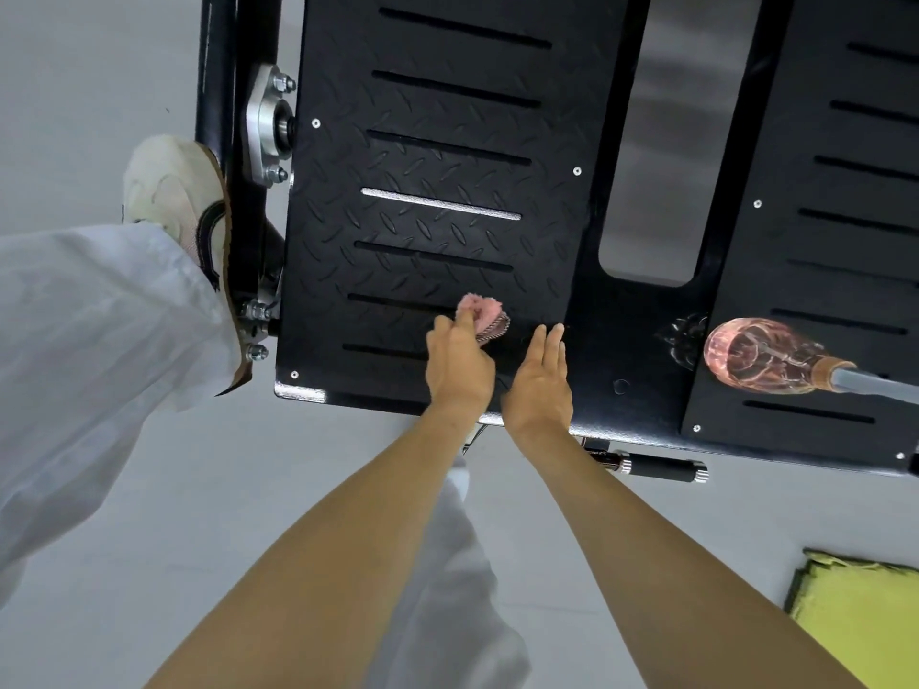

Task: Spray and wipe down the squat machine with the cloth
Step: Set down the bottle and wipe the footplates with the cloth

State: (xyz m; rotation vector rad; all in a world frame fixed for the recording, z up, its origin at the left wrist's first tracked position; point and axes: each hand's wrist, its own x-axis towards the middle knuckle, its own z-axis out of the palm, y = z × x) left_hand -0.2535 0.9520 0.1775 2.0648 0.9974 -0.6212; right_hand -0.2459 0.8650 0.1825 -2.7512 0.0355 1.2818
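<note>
The squat machine's black, tread-patterned footplate [447, 156] stands on a pale grey floor [99, 67]. A bunched pink cloth [490, 313] sits near the plate's front edge, and a clear pinkish spray bottle [761, 355] rests farther right. A yellow-green mat [860, 619] lies on the floor near the machine.

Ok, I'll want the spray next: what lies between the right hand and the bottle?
In the head view, only bare black footplate lies between the right hand and the spray bottle, with a shiny wet-looking patch beside the bottle.

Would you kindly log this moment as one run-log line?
step: wipe | left hand: holds pink cloth on footplate | right hand: open beside it | spray bottle: rests on footplate
</note>
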